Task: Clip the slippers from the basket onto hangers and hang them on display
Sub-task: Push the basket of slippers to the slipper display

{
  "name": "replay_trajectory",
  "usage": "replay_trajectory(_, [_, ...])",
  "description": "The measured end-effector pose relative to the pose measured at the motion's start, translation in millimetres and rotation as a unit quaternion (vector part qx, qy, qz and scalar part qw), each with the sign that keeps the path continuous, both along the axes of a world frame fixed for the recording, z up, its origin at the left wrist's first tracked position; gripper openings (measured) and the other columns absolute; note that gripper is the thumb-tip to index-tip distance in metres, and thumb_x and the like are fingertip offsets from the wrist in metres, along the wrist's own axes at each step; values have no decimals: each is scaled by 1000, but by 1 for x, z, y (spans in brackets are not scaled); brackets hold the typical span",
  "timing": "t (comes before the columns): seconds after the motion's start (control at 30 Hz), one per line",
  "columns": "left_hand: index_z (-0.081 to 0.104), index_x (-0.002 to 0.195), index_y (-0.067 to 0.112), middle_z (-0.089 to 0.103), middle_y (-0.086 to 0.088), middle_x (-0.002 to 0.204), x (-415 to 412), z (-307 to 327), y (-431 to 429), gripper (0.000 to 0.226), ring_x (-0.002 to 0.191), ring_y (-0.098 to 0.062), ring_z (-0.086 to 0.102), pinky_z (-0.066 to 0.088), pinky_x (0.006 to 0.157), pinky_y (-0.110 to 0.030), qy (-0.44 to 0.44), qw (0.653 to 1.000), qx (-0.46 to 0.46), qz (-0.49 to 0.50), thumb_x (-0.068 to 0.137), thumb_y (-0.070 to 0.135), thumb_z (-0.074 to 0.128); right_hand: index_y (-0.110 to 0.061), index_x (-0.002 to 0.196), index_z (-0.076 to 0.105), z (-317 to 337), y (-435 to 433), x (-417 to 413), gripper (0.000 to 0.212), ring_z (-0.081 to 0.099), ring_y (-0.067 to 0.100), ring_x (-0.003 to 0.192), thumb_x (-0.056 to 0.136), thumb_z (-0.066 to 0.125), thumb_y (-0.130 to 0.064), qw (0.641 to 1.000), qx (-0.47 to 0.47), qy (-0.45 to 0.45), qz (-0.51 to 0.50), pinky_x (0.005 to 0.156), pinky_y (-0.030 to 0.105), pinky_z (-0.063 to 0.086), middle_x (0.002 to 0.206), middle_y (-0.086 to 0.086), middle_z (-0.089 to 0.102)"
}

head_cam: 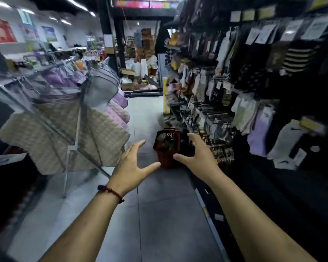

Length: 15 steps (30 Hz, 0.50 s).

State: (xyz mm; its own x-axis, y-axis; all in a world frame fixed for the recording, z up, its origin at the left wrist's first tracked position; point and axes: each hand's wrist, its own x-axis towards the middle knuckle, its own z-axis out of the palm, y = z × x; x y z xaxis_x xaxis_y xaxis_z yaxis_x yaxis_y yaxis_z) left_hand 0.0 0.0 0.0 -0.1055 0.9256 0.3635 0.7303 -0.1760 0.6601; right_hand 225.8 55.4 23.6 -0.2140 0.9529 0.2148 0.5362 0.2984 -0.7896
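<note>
Shop aisle: quilted garments on rack (68, 133) at left. Left hand (130, 165), red cord bracelet (112, 192) at wrist, fingers spread wide, empty. Red basket (167, 148) on floor (159, 214) ahead, between hands, contents blurred, likely slippers. Right hand (199, 152) equally wide, empty, apparently reaching for basket. Sock display (254, 82) at right.

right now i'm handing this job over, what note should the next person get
Left hand: open, fingers spread, empty.
Right hand: open, empty.
Red basket stands on the aisle floor ahead, next to the display rack on the right; its contents are too blurred to identify.
Done: nothing in hand yet.
Left: reach the basket, clip slippers onto hangers, hang them up.
</note>
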Motion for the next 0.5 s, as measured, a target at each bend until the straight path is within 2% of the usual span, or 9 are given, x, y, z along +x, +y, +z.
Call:
replay_trajectory(0.13, [37,143,37,42,16,147,-45,5,119,82,136,-5,38,36,114,-32,-18,1000,-17,-19,74,65,71,-28,149,35,-4,104,-37,82,40,15,139,82,81,-38,998,-16,46,-26,103,24,34,151,-6,44])
replay_trajectory(0.33, [36,141,41,44,17,145,-64,-38,291,74,135,-5,41,37,113,-35,-8,996,-60,-61,77,68,62,-28,151,34,-55,255,-68,87,37,13,142,80,83,-42,992,-75,85,-61,106,25,33,156,-7,39])
replay_trajectory(0.43, [40,143,27,47,8,145,-75,-60,379,65,134,-9,43,37,114,-38,-9,997,-51,-52,86,47,64,-29,153,30,-74,342,-78,88,35,15,144,82,81,-41,988,-92,108,-63,108,28,33,158,-7,36])
replay_trajectory(0.5, [44,142,18,50,2,144,-82,-71,436,61,134,-12,46,37,114,-36,-2,998,-45,-41,89,35,69,-27,153,30,-86,403,-87,89,35,17,144,82,82,-37,984,-114,123,-54,108,29,33,158,-5,35])
